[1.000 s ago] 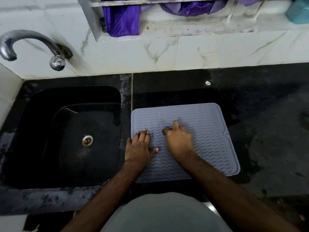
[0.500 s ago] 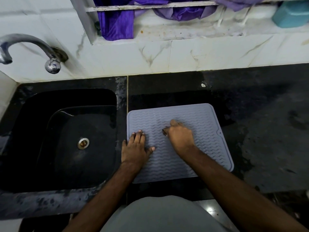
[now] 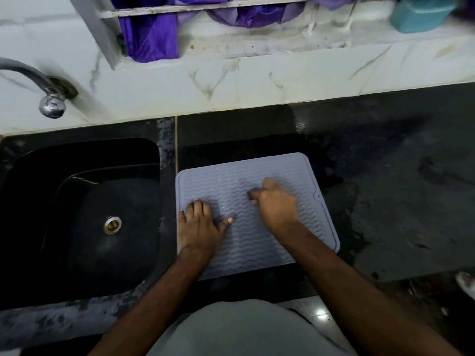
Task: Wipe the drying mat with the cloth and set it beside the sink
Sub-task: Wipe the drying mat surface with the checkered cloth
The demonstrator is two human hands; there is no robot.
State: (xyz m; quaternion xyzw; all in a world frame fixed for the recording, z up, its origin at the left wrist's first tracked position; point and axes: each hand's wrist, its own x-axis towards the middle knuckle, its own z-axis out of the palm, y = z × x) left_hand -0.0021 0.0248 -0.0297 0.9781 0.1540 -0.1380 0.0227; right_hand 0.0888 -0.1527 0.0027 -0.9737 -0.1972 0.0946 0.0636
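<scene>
Both hands rest on the grey wavy-ribbed silicone drying mat [image 3: 257,214], which I see lying flat just right of the black sink [image 3: 84,217]. Left hand [image 3: 199,227] presses flat, fingers straight; right hand [image 3: 277,204] is curled, its contents blurred.

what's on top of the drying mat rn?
Both hands: left hand flat near the drying mat's sink-side edge, right hand curled mid-mat, blurred. Anything under its fingers is covered; no cloth clearly visible.
</scene>
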